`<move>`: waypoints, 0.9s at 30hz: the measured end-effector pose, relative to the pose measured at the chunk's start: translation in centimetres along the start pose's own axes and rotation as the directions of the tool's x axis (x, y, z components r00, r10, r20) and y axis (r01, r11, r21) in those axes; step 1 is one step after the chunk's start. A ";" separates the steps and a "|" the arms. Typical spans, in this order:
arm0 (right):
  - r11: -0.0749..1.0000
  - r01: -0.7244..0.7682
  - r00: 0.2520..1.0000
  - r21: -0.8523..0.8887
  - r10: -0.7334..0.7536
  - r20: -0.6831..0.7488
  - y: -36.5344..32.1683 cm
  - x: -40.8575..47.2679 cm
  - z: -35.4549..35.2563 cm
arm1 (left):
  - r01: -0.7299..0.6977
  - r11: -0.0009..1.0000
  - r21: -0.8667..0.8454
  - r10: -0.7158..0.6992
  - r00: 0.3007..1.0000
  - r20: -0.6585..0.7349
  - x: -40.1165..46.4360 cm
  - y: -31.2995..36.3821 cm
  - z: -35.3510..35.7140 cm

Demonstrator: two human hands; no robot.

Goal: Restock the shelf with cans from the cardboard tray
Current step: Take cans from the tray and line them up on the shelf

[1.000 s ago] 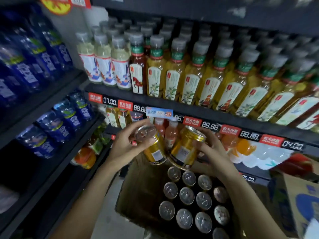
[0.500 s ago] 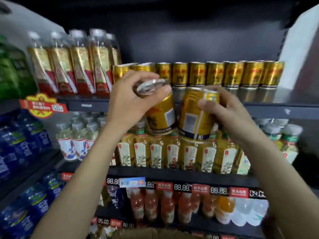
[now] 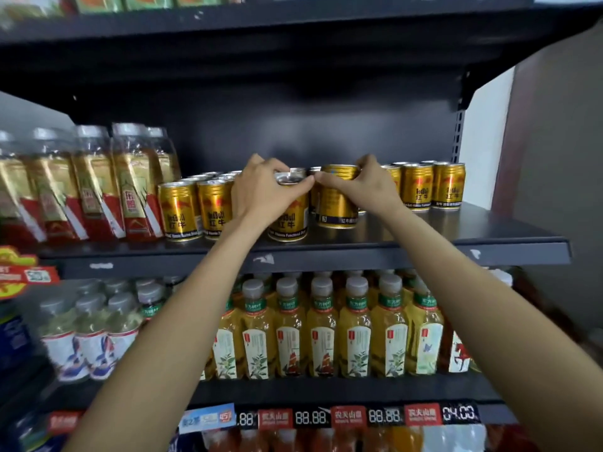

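Observation:
Two gold cans stand upright on the dark shelf [image 3: 424, 236] in front of a row of like cans. My left hand [image 3: 264, 187] grips the top rim of the left gold can [image 3: 288, 225] near the shelf's front edge. My right hand [image 3: 368, 185] grips the top of the right gold can [image 3: 337, 203], set a little further back. More gold cans stand to the left [image 3: 195, 210] and to the right [image 3: 434, 187]. The cardboard tray is out of view.
Gold-and-red bottles [image 3: 98, 190] fill the shelf's left end. Yellow tea bottles [image 3: 326, 327] line the shelf below, above a strip of price tags [image 3: 359, 415]. A bare stretch of shelf lies in front of the right-hand cans. A wall stands at the far right.
Both hands rose from the tray to the upper shelf, each carrying a can. The cans went from tilted in the air to standing on the shelf.

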State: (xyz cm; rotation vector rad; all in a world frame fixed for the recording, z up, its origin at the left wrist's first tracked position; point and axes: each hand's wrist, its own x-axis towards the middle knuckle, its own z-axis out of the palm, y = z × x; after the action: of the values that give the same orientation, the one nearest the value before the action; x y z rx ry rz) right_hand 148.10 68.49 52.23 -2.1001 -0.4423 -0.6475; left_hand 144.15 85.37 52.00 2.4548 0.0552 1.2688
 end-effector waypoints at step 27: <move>0.977 0.143 0.982 -0.158 -0.120 0.145 1.0 1.9 3.9 | -0.427 0.743 0.515 0.318 0.903 0.289 0.7 -2.6 1.7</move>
State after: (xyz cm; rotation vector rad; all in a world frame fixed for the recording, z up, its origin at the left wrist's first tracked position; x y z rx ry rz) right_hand 151.29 71.32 50.83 -2.2985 -0.6265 -0.6397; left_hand 146.26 87.37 50.72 3.2295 -0.1417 1.3142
